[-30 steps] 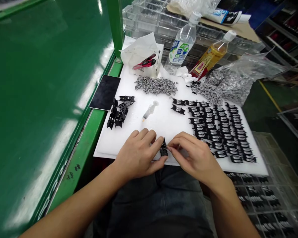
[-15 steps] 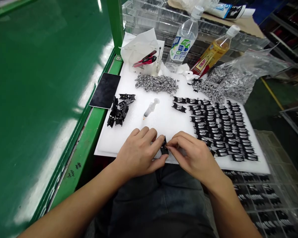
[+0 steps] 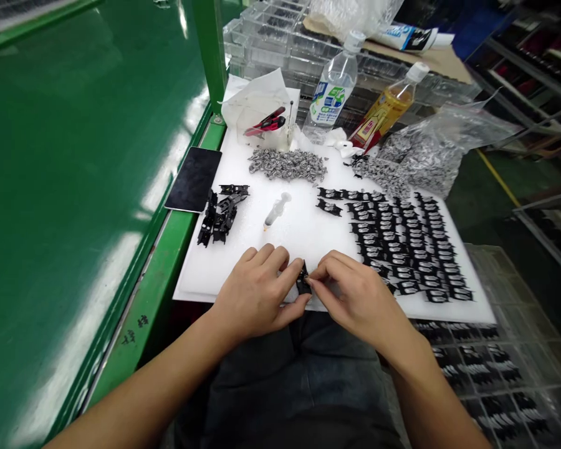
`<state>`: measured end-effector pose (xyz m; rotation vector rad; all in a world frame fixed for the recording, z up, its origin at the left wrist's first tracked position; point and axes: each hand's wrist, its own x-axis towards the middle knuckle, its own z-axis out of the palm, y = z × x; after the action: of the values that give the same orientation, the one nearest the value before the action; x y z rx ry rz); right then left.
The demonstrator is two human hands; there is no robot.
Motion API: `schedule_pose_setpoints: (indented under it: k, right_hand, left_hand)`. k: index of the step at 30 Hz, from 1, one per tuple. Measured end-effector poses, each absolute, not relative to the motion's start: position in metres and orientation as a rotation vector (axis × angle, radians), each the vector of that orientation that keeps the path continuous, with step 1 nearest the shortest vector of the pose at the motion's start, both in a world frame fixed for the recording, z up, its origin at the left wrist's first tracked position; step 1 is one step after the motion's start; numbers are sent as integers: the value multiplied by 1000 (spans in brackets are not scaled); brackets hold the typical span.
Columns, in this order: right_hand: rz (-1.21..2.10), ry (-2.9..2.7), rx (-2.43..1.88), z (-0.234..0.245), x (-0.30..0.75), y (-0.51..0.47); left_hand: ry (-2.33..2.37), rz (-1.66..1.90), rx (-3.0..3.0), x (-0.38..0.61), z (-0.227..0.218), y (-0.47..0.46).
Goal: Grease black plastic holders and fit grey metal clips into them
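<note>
My left hand (image 3: 257, 293) and my right hand (image 3: 355, 296) meet at the near edge of a white foam board (image 3: 303, 234). Both pinch one small black plastic part (image 3: 303, 282) between their fingertips. A loose pile of black parts (image 3: 222, 212) lies to the left on the board. Rows of several black parts with metal inserts (image 3: 404, 240) cover the right side. A heap of small silver metal pieces (image 3: 285, 165) lies at the back. A small syringe (image 3: 275, 211) rests mid-board.
A dark phone (image 3: 194, 179) lies on the green bench rail at left. A water bottle (image 3: 330, 90), a yellow drink bottle (image 3: 386, 109), a clear box with red pliers (image 3: 266, 118) and a plastic bag of metal pieces (image 3: 434, 149) stand behind. Trays of parts (image 3: 486, 374) sit lower right.
The view has shifted slightly. Both hands stay together on the black part, with only small finger movements.
</note>
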<state>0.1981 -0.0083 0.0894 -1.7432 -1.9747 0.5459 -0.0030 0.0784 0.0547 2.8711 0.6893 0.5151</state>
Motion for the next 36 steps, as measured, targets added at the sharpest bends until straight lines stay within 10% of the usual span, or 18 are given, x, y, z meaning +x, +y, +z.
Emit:
schedule_pose_setpoints:
  k: [12, 36]
  right_hand:
    - [-89, -1866, -2070, 122, 363, 97]
    - [-206, -2432, -2098, 113, 385, 166]
  left_hand:
    - [655, 613, 2873, -6, 54, 82]
    - [657, 653, 2858, -6, 52, 81]
